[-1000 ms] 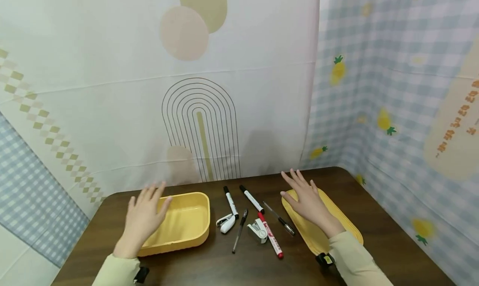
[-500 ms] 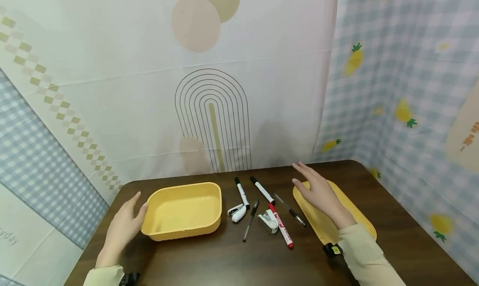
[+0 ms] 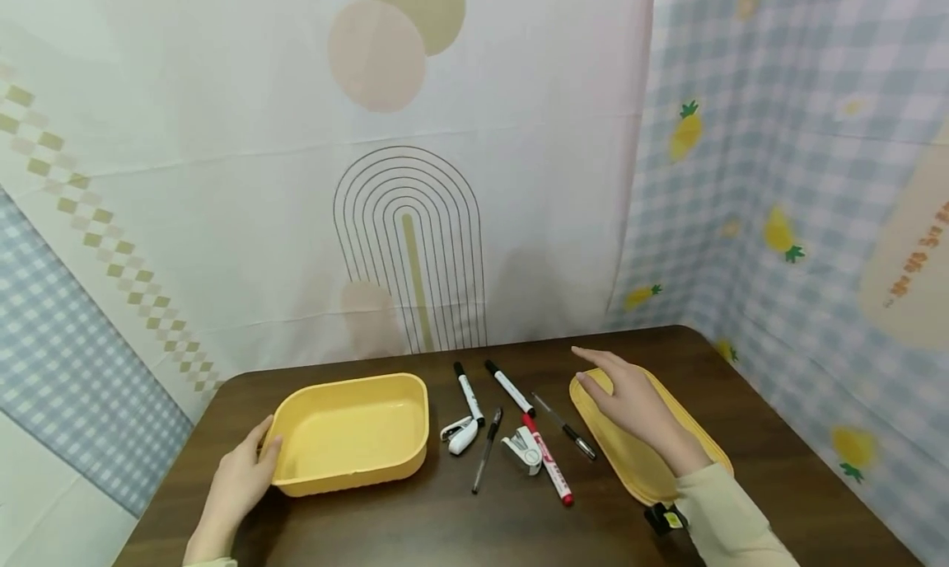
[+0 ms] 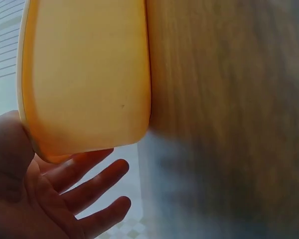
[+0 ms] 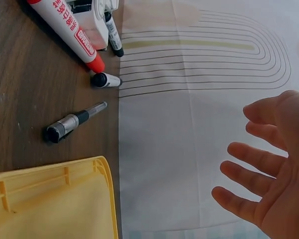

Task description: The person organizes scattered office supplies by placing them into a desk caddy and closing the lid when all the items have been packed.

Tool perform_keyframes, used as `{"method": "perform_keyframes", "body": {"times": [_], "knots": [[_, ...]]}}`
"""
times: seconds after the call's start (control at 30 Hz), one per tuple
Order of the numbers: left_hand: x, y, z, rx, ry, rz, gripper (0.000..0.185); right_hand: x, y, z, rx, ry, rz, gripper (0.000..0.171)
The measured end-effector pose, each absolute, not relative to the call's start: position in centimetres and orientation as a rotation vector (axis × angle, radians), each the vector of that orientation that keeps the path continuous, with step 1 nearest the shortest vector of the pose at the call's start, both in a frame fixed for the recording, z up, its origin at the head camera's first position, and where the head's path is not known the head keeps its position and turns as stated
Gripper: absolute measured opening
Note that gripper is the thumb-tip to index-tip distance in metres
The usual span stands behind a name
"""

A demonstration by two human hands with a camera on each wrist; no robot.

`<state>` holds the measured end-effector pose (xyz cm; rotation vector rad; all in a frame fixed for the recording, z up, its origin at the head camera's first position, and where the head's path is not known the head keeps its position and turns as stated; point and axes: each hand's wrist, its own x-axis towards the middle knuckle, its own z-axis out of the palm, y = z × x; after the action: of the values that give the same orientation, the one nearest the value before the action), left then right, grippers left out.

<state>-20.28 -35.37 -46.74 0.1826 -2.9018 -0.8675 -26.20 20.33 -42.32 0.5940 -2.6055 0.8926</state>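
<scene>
An empty yellow box (image 3: 348,431) sits on the left of the dark wooden table (image 3: 445,526). My left hand (image 3: 245,472) is at the box's left end, thumb against its wall, fingers straight. The left wrist view shows the box's side (image 4: 84,74) next to the spread fingers (image 4: 89,186). A flat yellow lid (image 3: 652,460) lies on the right. My right hand (image 3: 623,394) is over its far end, fingers straight and holding nothing. In the right wrist view the open right hand (image 5: 269,169) is beside the lid's corner (image 5: 50,199).
Between box and lid lie two black markers (image 3: 469,394) (image 3: 510,387), a red marker (image 3: 547,468), two thin pens (image 3: 487,450) (image 3: 565,427) and two small white staplers (image 3: 460,435) (image 3: 521,453). Patterned cloth walls (image 3: 415,221) close off the back and right.
My left hand has moved from above the box down to its left end, where the thumb now touches the wall. My right hand has stayed over the lid.
</scene>
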Motion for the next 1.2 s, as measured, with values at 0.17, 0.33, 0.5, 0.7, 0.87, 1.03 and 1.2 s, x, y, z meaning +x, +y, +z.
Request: {"method": "perform_keyframes", "body": {"times": [0.17,0.33,0.5,0.7,0.87,1.03,1.2], "knots": [[-20.1,-35.2,-46.6,0.180,-2.879,-0.892,0.055,-26.0,19.3,-42.9,0.625,-2.626,0.897,0.048],[-20.0,-35.0,-46.3,0.187,-2.872,-0.904,0.055,-26.1,18.1,-43.8,0.679,-2.633,0.899,0.046],[-20.2,-34.9,-46.4,0.192,-2.872,-0.924,0.055,-26.3,17.3,-44.2,0.715,-2.636,0.897,0.045],[-20.5,-34.7,-46.6,0.195,-2.850,-0.927,0.054,-26.6,16.6,-44.7,0.774,-2.674,0.911,0.046],[-20.6,-34.6,-46.5,0.178,-2.822,-0.918,0.053,-26.6,16.2,-45.1,0.800,-2.734,0.981,0.050],[-20.4,-34.6,-46.6,0.197,-2.830,-0.911,0.054,-26.6,15.5,-45.4,0.855,-2.766,1.035,0.055],[-20.5,-34.6,-46.5,0.195,-2.828,-0.912,0.053,-26.6,14.7,-45.7,0.887,-2.781,1.050,0.058]]}}
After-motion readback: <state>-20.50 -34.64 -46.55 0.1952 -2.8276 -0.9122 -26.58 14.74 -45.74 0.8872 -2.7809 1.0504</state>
